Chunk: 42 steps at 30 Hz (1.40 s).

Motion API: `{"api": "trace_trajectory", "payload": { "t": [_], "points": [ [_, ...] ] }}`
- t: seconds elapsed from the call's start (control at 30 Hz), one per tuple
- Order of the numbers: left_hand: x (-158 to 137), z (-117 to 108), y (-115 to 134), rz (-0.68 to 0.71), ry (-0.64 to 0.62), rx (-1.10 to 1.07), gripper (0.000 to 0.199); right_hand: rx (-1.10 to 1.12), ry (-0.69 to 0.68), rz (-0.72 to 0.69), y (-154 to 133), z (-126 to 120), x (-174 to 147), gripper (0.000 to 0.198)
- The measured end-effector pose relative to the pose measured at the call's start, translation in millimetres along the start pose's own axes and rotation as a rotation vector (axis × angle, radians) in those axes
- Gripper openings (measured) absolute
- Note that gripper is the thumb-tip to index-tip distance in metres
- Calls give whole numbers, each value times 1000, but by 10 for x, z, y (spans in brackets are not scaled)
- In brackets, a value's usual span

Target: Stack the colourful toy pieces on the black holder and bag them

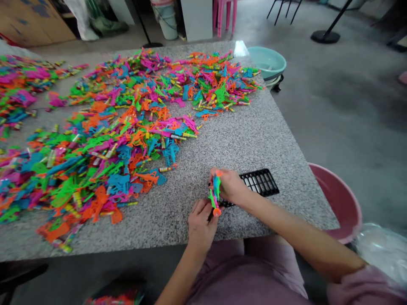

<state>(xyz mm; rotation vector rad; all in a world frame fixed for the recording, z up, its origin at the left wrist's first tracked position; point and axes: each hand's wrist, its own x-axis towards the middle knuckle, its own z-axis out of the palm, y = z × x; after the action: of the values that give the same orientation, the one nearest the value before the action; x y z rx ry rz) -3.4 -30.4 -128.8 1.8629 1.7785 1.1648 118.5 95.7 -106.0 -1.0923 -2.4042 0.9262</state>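
Observation:
My left hand [202, 221] is closed at the near side of the granite table, its fingertips around the lower end of a small bunch of colourful plastic toy guns [216, 189] in green, blue, pink and orange. Fingers of my right hand [233, 185] curl in against the upper end of the same bunch. Beneath my right hand and wrist lies a black slotted plastic tray [269, 182], flat on the table; its left part is mostly covered by my hands. How many toy guns are between my hands I cannot tell.
Heaps of bright toy guns [127, 140] cover the left and far table [248, 140]. A pink basin [341, 203] stands below the right edge, beside clear plastic bags [381, 250]. A turquoise basin [269, 59] is off the far right corner.

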Motion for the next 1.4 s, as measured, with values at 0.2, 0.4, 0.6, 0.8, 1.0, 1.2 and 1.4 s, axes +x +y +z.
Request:
{"api": "trace_trajectory", "payload": {
  "t": [0.2,0.4,0.6,0.8,1.0,1.2,1.4],
  "points": [
    [123,-253,39,36,-101,-76,9,20,39,-75,16,8,-44,20],
    [505,-807,166,69,-23,-109,24,184,134,-227,70,144,-366,47],
    [691,-507,373,109,-163,-148,25,104,71,-205,189,-311,-113,38],
    [514,-363,341,-47,-143,-314,32,-280,127,-145,106,-489,1233,68],
    [526,-418,360,-76,-120,-268,30,-357,133,-120,66,-186,1769,63],
    [558,-663,347,-4,-83,-141,27,-566,173,-77,384,-586,610,59],
    [449,-705,339,-19,-140,-153,27,-695,81,-53,395,-888,103,27]
  ]
}}
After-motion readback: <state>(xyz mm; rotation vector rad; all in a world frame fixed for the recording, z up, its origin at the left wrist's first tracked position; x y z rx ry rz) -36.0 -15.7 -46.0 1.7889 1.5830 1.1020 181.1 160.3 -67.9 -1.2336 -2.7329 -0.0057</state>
